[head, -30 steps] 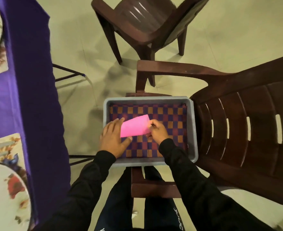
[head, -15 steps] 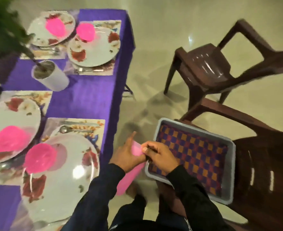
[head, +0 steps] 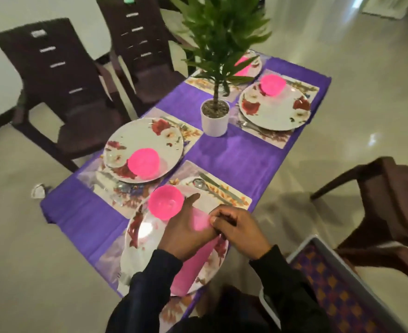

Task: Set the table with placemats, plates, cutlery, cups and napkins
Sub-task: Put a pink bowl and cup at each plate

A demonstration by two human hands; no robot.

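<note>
Hands first, in your head view: your left hand point(head: 186, 230) and right hand point(head: 239, 233) meet over the nearest plate point(head: 138, 248), both on a pink napkin point(head: 193, 263). Your right fingers are curled and pinch the napkin's upper edge; your left thumb points away from you while its fingers lie against the napkin, and the rest of the sheet hangs down across the plate toward you. Just beyond your left hand, on the same plate, stands a pink cup point(head: 165, 204). Past the plate, on its placemat point(head: 234, 195), lie a spoon and a knife point(head: 218, 188). Farther from the plate, on the purple tablecloth point(head: 234, 159), a potted plant point(head: 215, 116) stands between three more plates, each with something pink on it. To the right of the nearest plate, a grey tray point(head: 301, 248) with a checked lining sits at the frame's lower edge, beside a dark brown chair point(head: 395, 200).
</note>
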